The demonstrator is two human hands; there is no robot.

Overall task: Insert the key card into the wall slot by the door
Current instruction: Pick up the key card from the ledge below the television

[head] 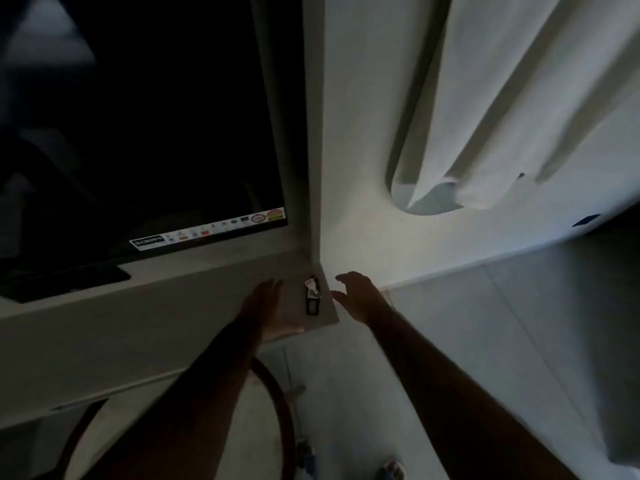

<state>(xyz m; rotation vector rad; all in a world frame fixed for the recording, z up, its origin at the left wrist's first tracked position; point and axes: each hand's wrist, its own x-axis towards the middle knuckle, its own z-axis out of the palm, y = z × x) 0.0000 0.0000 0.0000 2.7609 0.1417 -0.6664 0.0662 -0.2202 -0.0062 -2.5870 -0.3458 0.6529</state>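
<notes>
The room is dim. A small dark key card with a key ring [312, 295] lies on the right end of a pale shelf [207, 306], close to the wall corner. My left hand [268, 308] rests flat on the shelf just left of the card, fingers apart, holding nothing. My right hand [358, 296] hovers just right of the card, fingers spread and curled toward it, not touching it. No wall slot or door shows in this view.
A dark television screen [138, 133] with a sticker strip stands on the shelf at the left. White curtains [519, 98] hang at the upper right. Below are a tiled floor [485, 341], a curved dark chair rim [277, 393] and my feet.
</notes>
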